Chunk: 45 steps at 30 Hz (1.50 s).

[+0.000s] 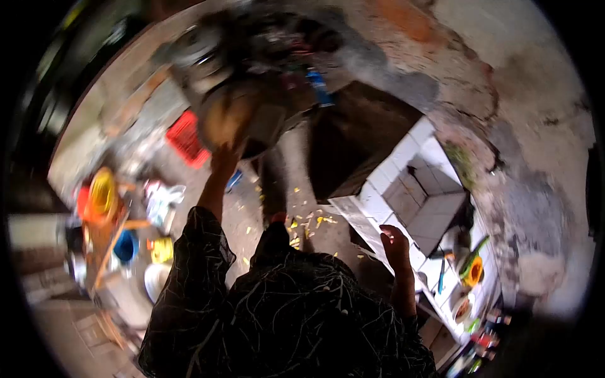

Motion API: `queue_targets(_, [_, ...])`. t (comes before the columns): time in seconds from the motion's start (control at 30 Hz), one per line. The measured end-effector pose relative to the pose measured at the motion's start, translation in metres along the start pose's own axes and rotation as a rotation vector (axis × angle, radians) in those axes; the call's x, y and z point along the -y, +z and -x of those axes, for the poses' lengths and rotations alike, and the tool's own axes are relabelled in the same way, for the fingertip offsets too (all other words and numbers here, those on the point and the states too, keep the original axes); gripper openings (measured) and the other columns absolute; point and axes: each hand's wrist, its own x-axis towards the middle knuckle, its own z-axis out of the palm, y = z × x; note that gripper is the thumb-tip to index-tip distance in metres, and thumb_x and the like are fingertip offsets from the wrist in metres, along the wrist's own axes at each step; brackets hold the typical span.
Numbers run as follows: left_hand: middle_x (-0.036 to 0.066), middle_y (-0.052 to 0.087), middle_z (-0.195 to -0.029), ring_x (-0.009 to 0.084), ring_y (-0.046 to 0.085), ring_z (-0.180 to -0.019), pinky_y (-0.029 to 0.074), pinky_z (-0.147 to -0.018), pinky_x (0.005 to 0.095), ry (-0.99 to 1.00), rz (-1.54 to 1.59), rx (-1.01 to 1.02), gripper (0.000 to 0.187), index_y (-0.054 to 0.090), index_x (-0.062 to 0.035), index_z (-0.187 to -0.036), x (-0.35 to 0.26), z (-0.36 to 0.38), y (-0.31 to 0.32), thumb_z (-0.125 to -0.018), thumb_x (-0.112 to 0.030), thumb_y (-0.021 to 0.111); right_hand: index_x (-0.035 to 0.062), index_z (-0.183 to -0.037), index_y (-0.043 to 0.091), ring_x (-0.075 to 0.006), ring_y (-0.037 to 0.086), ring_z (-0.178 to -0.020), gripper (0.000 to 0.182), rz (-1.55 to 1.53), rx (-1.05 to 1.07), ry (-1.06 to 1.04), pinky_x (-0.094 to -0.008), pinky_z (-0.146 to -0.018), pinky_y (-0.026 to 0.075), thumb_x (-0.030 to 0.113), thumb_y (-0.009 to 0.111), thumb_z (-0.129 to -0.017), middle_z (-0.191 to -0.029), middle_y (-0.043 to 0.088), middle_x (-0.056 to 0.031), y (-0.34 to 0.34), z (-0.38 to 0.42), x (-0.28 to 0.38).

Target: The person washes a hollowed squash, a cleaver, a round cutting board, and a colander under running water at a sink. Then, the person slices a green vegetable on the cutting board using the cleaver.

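Note:
My left hand [225, 157] reaches forward to the near edge of a large round dark pan [252, 123], where a brown, blurred surface shows. Its fingers are smeared, so their grip cannot be made out. On the right, my right hand [395, 242] hangs over the near edge of the white tiled counter [381, 183], beside the tiled sink [425, 201]. Its fingers look curled, and whether they hold anything is too blurred to tell. A red basket [187, 140] lies on the left of the pan.
A cut orange pumpkin [472, 271], a blue-handled knife [441, 276] and a bowl [462, 309] sit on the right counter. Yellow scraps [295, 241] litter the floor. At left are a blue bucket [126, 246] and a yellow basin [103, 195]. A lidded pot [198, 47] stands behind.

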Motion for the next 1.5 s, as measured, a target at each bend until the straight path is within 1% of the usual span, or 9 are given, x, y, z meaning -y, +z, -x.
queue_targets(0.13, [0.022,0.061,-0.093,0.0346,0.058,-0.087,0.045,-0.073,0.0469,0.385,0.205,0.193,0.032,0.06,0.0001,-0.099,0.065,-0.117,0.132,-0.085,-0.025,0.047,0.0045,-0.104,0.059,-0.0243,0.06,-0.093,0.026,-0.002,-0.2,0.203,-0.0337,-0.076,0.05,0.011,0.056,-0.079,-0.102,0.061,-0.0131,-0.027,0.026,0.0])
queue_targets(0.27, [0.022,0.06,-0.08,0.034,0.06,-0.076,0.048,-0.063,0.0453,0.392,-0.06,0.255,0.027,0.06,0.0015,-0.09,0.053,-0.117,0.112,-0.08,-0.022,0.051,0.004,-0.1,0.06,-0.0232,0.062,-0.086,0.021,-0.078,-0.381,0.494,-0.0321,-0.075,0.049,0.012,0.055,-0.081,-0.093,0.064,-0.0133,-0.03,0.081,-0.022])
queue_targets(0.37, [0.002,0.052,-0.063,0.0134,0.05,-0.047,0.038,-0.037,0.0252,-0.194,1.061,0.896,0.012,0.052,-0.0127,-0.078,0.07,-0.129,0.099,-0.072,-0.019,0.061,0.0022,-0.098,0.061,-0.0124,0.059,-0.082,0.017,-0.151,-0.496,0.671,-0.0254,-0.074,0.047,0.01,0.055,-0.084,-0.088,0.064,-0.0052,-0.022,0.12,-0.04])
queue_targets(0.53, [0.001,0.053,-0.063,0.0147,0.053,-0.049,0.041,-0.04,0.0271,-0.582,1.398,0.727,0.016,0.052,-0.0142,-0.078,-0.046,-0.058,-0.003,-0.075,-0.024,0.064,0.0036,-0.099,0.061,-0.0151,0.062,-0.078,0.02,-0.242,-0.585,0.667,-0.0264,-0.069,0.049,0.012,0.057,-0.082,-0.087,0.065,-0.0085,-0.026,0.14,-0.076])
queue_targets(0.7, [0.004,0.052,-0.06,0.0125,0.049,-0.042,0.04,-0.036,0.0252,0.006,1.244,0.895,0.016,0.05,-0.0089,-0.083,-0.195,0.02,-0.049,-0.077,-0.02,0.059,0.004,-0.11,0.054,-0.0095,0.056,-0.08,0.029,-0.405,-0.739,0.646,-0.0227,-0.065,0.045,0.022,0.055,-0.087,-0.093,0.06,-0.0024,-0.108,0.067,-0.1])
queue_targets(0.97, [0.007,0.051,-0.061,0.0165,0.049,-0.041,0.042,-0.036,0.0309,0.149,1.033,0.974,0.019,0.048,-0.0026,-0.09,-0.448,0.082,0.02,-0.074,-0.004,0.058,0.006,-0.131,0.033,-0.0325,0.053,-0.103,0.068,-0.186,-0.969,0.105,-0.0385,-0.086,0.044,0.032,0.066,-0.078,-0.117,0.049,-0.0236,-0.287,-0.145,-0.157])
queue_targets(1.3, [0.006,0.048,-0.06,0.0164,0.047,-0.038,0.04,-0.032,0.0319,-0.046,1.188,1.001,0.017,0.044,-0.0014,-0.083,-0.659,0.123,0.108,-0.072,-0.005,0.055,-0.0002,-0.111,0.054,-0.0306,0.061,-0.089,0.032,0.177,-0.824,-0.106,-0.0366,-0.077,0.048,0.004,0.048,-0.08,-0.098,0.062,-0.0168,-0.355,-0.202,-0.2])
queue_targets(1.43, [0.007,0.048,-0.062,0.0159,0.046,-0.038,0.04,-0.033,0.0324,-0.078,1.242,0.976,0.018,0.043,-0.0014,-0.084,-0.689,0.127,0.114,-0.073,-0.006,0.055,-0.0034,-0.121,0.046,-0.0235,0.056,-0.102,0.04,-0.488,-0.685,-0.213,-0.0356,-0.087,0.044,0.021,0.05,-0.089,-0.115,0.056,-0.0145,-0.344,-0.191,-0.225])
queue_targets(1.5, [0.007,0.048,-0.063,0.0156,0.046,-0.038,0.04,-0.033,0.0309,-0.112,1.241,0.969,0.017,0.043,-0.0011,-0.085,-0.698,0.128,0.12,-0.074,-0.007,0.055,-0.0023,-0.124,0.044,-0.0246,0.048,-0.112,0.054,-1.545,-0.591,-0.145,-0.035,-0.096,0.036,0.04,0.044,-0.091,-0.124,0.049,-0.0151,-0.312,-0.184,-0.245])
